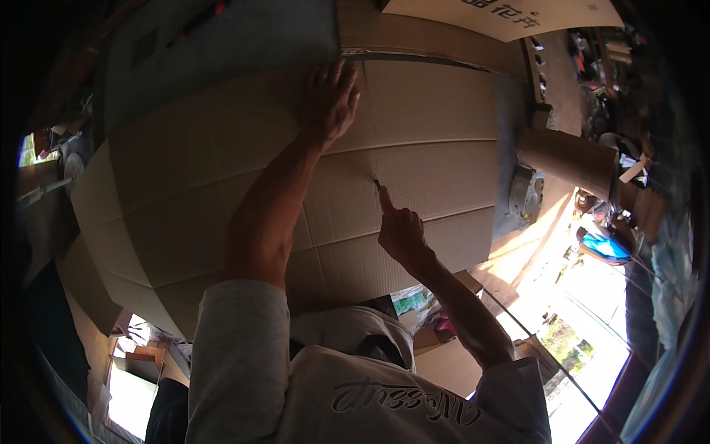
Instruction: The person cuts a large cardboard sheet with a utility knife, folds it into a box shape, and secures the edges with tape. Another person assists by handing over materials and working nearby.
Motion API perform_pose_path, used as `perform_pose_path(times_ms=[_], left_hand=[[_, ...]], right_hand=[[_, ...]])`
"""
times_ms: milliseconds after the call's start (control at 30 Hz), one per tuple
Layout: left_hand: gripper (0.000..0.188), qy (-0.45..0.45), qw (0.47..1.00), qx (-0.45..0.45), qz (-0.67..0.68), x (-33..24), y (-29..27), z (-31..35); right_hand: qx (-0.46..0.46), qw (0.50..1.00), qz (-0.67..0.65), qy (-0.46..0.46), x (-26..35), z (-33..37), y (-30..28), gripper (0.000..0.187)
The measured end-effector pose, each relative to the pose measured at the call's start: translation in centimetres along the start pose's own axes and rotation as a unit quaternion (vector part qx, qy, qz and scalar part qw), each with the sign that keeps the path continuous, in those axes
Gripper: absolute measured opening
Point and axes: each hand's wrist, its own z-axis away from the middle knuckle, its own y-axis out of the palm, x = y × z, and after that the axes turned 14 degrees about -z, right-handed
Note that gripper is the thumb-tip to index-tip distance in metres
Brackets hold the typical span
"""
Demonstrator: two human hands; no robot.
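Note:
A large sheet of brown cardboard (429,107), marked by several fold creases, lies spread out in front of me. My left hand (333,100) rests flat on it near the far edge, fingers stretched out. Closer to me, my right hand (403,228) is over the middle of the sheet, its index finger stretched forward and its other fingers curled in. At that fingertip a slim dark tip (378,184) meets the cardboard, with a short dark mark beside it. Whatever the curled fingers hold is hidden.
Beyond the sheet is a grey surface (244,52) with a dark and red thing on it. A cardboard piece with printing (510,16) stands at the far right. A brown cardboard roll (568,159) lies to the right, near a cluttered, sunlit area.

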Motion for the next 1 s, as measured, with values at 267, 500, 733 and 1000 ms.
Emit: perform_pose_path(times_ms=[267,500,733,1000], left_hand=[[0.046,0.004,1.000,0.002,0.003,0.0,-0.3,-0.1],[0.045,0.007,1.000,0.004,0.016,0.0,-0.4,-0.2],[0.047,-0.009,0.999,-0.009,0.039,0.0,0.6,-0.1],[0.049,0.003,0.999,-0.012,0.044,-0.3,-0.8,-0.5]], right_hand=[[-0.008,1.000,-0.020,-0.006,-0.4,0.7,0.4,0.078],[-0.016,1.000,-0.015,-0.008,-1.4,1.5,1.7,0.079],[0.012,1.000,0.006,0.014,-2.1,3.9,3.3,0.083],[0.012,0.999,-0.014,0.030,-2.5,6.1,4.2,0.082]])
